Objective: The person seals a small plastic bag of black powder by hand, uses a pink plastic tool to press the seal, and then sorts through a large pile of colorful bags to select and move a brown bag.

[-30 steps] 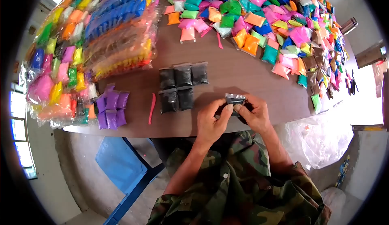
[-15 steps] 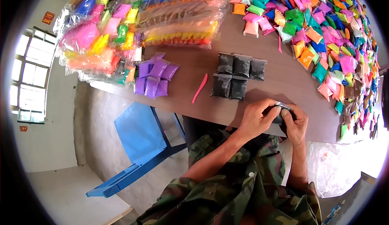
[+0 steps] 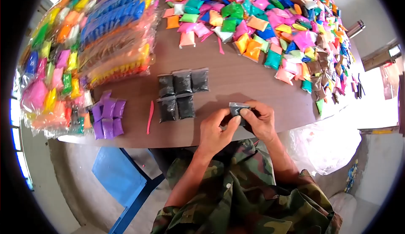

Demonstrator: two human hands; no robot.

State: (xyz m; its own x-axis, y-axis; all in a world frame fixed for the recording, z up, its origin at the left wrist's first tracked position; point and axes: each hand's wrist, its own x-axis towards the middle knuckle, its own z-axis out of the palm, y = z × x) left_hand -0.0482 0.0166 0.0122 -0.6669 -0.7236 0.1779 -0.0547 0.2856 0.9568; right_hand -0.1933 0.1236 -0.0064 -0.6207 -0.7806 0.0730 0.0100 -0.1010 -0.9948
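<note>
Between my two hands, near the table's front edge, is a small black packet [image 3: 238,108] with a clear top strip. My left hand [image 3: 216,130] grips its left side with thumb and fingers closed. On the other side my right hand [image 3: 260,121] pinches it, the thumb pressed on its face. Fingers cover much of the packet. Just left of my hands several black packets [image 3: 182,82] lie in two rows on the brown table [image 3: 219,76]. A pink plastic knife-shaped tool [image 3: 150,117] lies beyond them, beside a cluster of purple packets [image 3: 108,117].
A large heap of loose colourful packets [image 3: 270,19] covers the table's back and right. Big clear bags of packets [image 3: 114,36] fill the left side. A blue chair [image 3: 118,177] stands below the front edge; a clear plastic bag [image 3: 325,147] hangs at the right.
The view has swung to the right, so the table's contents appear further left. Both hands still hold the black packet, whose face and clear strip now show more.
</note>
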